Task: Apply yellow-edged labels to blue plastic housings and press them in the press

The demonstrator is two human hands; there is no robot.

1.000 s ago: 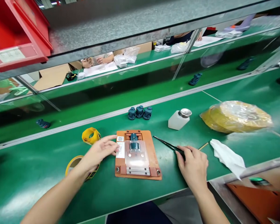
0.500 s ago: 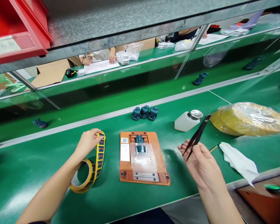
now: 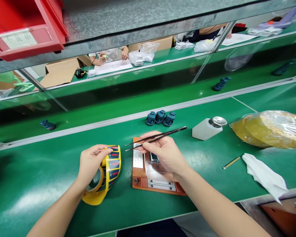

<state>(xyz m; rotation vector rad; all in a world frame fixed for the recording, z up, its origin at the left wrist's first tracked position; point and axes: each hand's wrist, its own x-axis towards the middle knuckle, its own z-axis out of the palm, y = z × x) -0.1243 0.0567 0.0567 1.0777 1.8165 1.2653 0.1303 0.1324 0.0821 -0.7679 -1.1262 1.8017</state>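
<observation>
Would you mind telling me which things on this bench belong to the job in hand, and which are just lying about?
In use:
left hand gripping the label roll
right hand holding tweezers over the orange fixture

Lying about:
blue parts
white bottle
bagged yellow roll
white wipe
yellow stick

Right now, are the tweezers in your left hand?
No, the black tweezers are held in the right hand, while the left hand holds a yellow label roll.
</observation>
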